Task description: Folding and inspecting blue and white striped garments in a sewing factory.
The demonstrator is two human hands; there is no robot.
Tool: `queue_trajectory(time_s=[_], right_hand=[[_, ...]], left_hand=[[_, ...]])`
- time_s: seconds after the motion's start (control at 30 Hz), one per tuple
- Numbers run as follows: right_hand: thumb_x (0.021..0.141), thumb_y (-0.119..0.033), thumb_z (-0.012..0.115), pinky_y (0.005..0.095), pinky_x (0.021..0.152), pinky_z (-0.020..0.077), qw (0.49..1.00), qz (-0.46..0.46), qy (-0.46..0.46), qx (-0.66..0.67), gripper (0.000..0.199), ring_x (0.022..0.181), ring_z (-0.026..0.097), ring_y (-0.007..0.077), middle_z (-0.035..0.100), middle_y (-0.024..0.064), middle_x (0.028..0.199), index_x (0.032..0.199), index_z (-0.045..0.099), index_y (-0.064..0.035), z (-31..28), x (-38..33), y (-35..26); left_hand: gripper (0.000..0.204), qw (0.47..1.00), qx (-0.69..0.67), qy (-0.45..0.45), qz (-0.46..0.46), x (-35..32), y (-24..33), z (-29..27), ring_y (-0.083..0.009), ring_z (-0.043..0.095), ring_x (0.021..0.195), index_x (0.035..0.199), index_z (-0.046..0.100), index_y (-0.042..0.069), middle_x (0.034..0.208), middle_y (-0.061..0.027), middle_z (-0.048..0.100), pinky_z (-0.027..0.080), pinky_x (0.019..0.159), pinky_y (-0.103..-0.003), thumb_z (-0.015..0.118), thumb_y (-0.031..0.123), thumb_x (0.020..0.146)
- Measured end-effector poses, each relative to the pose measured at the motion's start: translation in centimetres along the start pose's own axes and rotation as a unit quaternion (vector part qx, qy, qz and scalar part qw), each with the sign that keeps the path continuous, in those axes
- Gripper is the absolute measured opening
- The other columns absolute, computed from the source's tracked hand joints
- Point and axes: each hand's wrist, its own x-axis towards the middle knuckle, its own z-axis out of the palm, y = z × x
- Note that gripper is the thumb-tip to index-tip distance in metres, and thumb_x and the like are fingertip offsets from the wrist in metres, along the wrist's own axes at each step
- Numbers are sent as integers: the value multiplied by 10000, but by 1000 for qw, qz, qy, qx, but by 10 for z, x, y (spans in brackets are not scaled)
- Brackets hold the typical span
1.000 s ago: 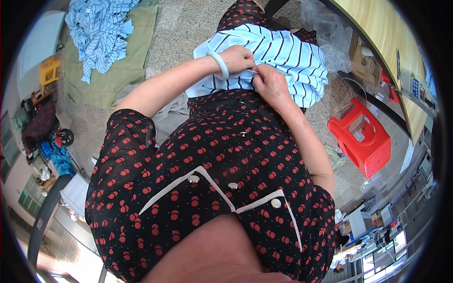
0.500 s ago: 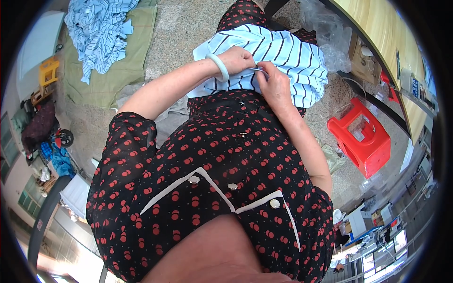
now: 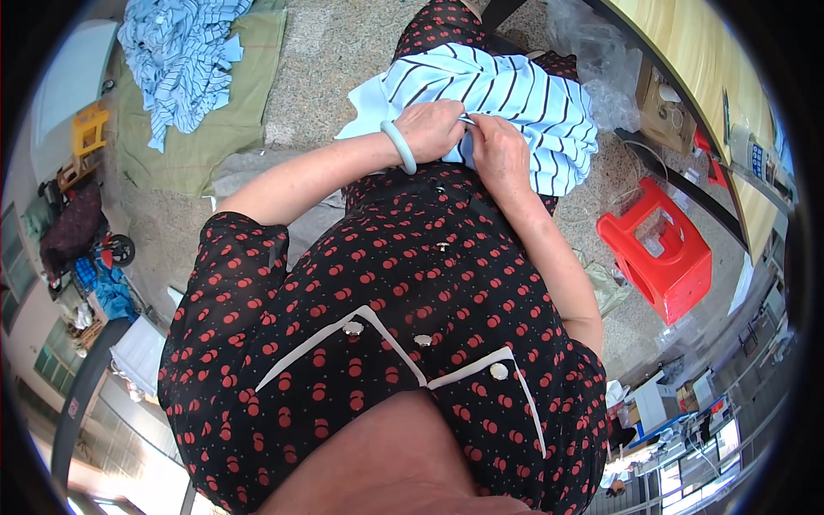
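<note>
Across my lap lies a light blue garment (image 3: pixel 541 112) with dark stripes, bunched in soft folds. My left hand (image 3: pixel 431 130), with a pale bangle (image 3: pixel 398 148) on its wrist, is closed at the near part of the cloth. Close against it, my right hand (image 3: pixel 499 148) pinches the same cloth between thumb and fingers. A small folded bit of the fabric shows between the fingertips of both hands. Whether anything small is held along with it, I cannot make out.
A red plastic stool (image 3: pixel 659 249) lies at my right on the speckled floor. Beyond it stands a wood-topped table (image 3: pixel 678 51) with a dark edge. Far left, a heap of striped blue cloth (image 3: pixel 184 64) rests on a green sheet (image 3: pixel 249 112). Clear plastic bags (image 3: pixel 584 51) lie near the table.
My left hand has turned and moved slightly nearer to me and right, pressing closer to the right hand. The cloth's left edge has shifted with it.
</note>
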Motion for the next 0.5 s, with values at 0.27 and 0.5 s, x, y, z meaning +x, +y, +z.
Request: queue_trajectory(time_s=[0.27,0.5], right_hand=[[745,-65,536,355,621,460,997,50,-28,46,133,700,579,314,594,172,769,846,598,-3,3,0,1],[746,-59,509,361,626,454,994,73,-17,83,150,707,575,326,589,179,776,860,588,-3,14,-5,3]], left_hand=[[187,999,-25,42,-25,-2,-2,7,-355,543,749,847,529,1,760,-200,558,419,671,-431,432,147,782],[155,995,-53,83,-20,-4,-5,9,-349,550,710,808,540,15,722,-191,560,424,638,-429,446,133,772]])
